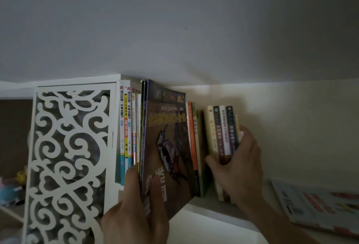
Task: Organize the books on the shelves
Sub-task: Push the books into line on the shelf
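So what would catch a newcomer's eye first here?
The big bird book, tilted at centre and gripped by the left hand. Right of it, the right hand clasps a small stack of books on the shelf. On the left stands a white scrollwork panel.

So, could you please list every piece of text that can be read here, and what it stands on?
"BAI KE QUAN SHU": cover of the large bird book, held by the left hand.
"2024": yellow spine.
"滚动迁移 中考总复习": white spine.
Small spines in the right hand and the flat booklet: too blurred.
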Available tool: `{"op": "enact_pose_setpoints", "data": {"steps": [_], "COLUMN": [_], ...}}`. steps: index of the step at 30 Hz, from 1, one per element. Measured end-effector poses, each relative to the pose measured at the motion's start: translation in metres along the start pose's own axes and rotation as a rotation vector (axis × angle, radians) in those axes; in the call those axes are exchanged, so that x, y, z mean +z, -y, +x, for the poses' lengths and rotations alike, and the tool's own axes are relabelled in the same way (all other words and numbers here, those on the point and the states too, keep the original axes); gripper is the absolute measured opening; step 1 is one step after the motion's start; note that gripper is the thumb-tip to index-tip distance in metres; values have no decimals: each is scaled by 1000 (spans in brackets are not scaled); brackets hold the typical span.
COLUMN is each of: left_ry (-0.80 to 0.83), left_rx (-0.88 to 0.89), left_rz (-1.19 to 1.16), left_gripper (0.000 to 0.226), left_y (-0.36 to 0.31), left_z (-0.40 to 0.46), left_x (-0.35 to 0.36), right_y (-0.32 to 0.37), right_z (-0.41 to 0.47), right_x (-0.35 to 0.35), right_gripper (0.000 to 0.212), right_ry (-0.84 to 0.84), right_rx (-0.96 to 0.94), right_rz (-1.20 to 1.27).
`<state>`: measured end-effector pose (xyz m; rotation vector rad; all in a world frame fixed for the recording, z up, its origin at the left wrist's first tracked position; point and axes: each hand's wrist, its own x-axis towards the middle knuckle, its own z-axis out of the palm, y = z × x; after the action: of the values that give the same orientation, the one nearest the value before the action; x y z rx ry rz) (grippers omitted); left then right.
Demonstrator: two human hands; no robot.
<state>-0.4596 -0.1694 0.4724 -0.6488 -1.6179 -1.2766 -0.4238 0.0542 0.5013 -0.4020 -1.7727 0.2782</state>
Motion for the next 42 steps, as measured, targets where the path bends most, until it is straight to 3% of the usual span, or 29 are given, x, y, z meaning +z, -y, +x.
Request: {"op": "enact_pose_setpoints", "data": {"steps": [4,11,15,18,21,25,31,33,36,40,42], "left_ry": [23,172,249,223,263,345,376,486,674,724,669], "left_rx": [108,49,-13,68,105,150,313,421,419,430,387], "left_rz": [6,-102,79,302,472,518,632,728,857,864,786], "left_gripper": [49,28,31,24,35,35,66,50,28,29,38], "left_y": [-17,-46,-47,-50,-43,-35,-27,-25,-26,-28,-27], "left_z": [-3,-7,-5,-2,3,3,-6,-7,-2,3,7], "left_x": [9,64,108,114,112,123,128,122,113,116,112], "right_y": [-12,-28,-32,-31,-32,-33,-25,-22,-14,-4,-3], "right_z": [0,4,5,6,5,4,2,3,1,-8,-11], "right_x": [-11,-27,-33,-33,-32,-27,-22,-21,-25,-33,-33], "right_gripper": [119,99,98,99,102,104,106,105,99,101,104], "right_ry": [-5,-150,-157,-144,-128,-86,-30,-26,-61,-83,-71], "right_rx": [17,73,69,62,69,41,4,10,32,8,-3], "right_rz": [65,156,128,111,115,118,135,145,139,105,95]}}
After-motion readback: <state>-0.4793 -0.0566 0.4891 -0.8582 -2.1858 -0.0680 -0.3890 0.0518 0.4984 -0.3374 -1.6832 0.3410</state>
